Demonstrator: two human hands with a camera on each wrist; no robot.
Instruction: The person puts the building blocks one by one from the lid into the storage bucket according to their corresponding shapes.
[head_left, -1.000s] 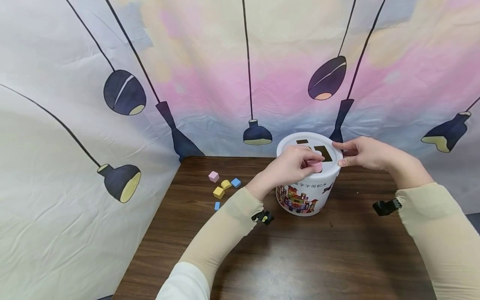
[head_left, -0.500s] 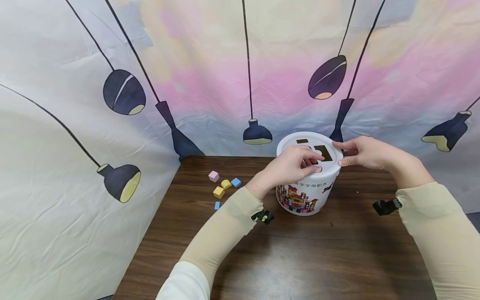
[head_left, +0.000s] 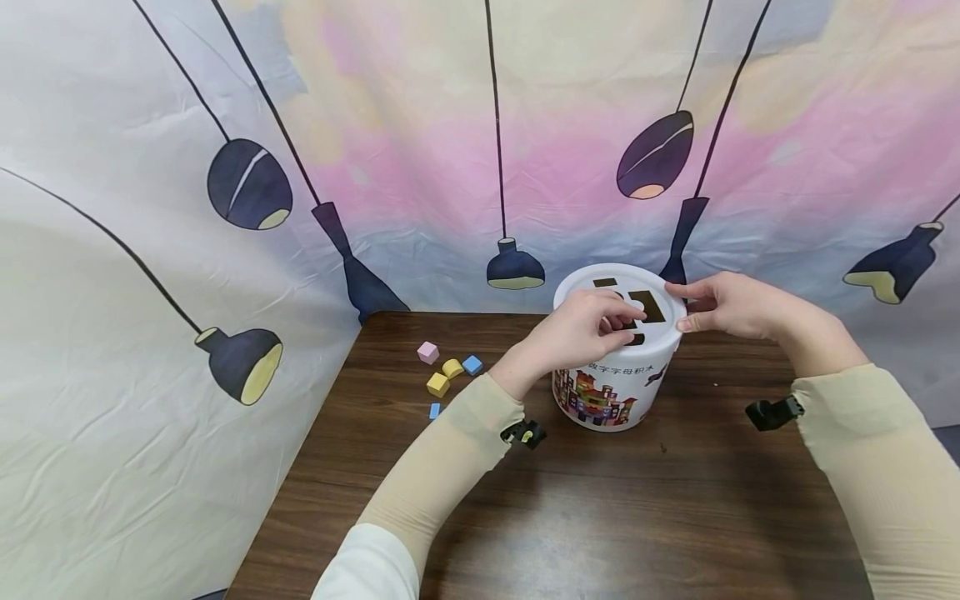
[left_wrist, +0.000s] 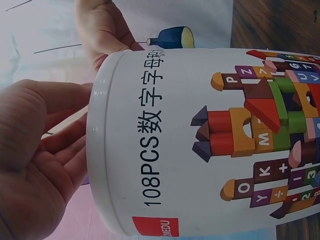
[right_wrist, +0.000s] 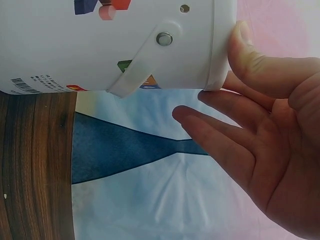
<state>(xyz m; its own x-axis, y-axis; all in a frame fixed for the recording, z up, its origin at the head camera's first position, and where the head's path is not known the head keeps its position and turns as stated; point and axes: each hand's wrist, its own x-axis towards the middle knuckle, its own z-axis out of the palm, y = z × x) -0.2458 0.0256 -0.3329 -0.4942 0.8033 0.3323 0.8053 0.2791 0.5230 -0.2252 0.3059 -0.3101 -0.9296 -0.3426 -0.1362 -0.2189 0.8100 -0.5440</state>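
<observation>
A white block bucket (head_left: 607, 400) with printed toy blocks on its side stands upright on the table. Its white lid (head_left: 664, 335) has several dark cut-out openings (head_left: 647, 306). My left hand (head_left: 579, 332) hovers over the front left of the lid, fingers loosely bent and holding nothing; its thumb tip lies by a dark slot at the front. In the left wrist view the fingers (left_wrist: 72, 102) reach over the lid's edge. My right hand (head_left: 738, 307) grips the lid's right rim between thumb (right_wrist: 250, 62) and fingers, the other fingers spread below.
Left of the bucket, on the brown wooden table (head_left: 600, 517), lie small blocks: a pink cube (head_left: 427, 352), a yellow arched piece (head_left: 452, 367), a yellow cube (head_left: 438, 384) and two blue blocks (head_left: 472, 365). A cloth printed with lamps (head_left: 420, 183) hangs behind.
The pink block in my left fingers has gone out of sight at the lid's front slot, and that slot now shows dark. My right hand has stayed at the rim.
</observation>
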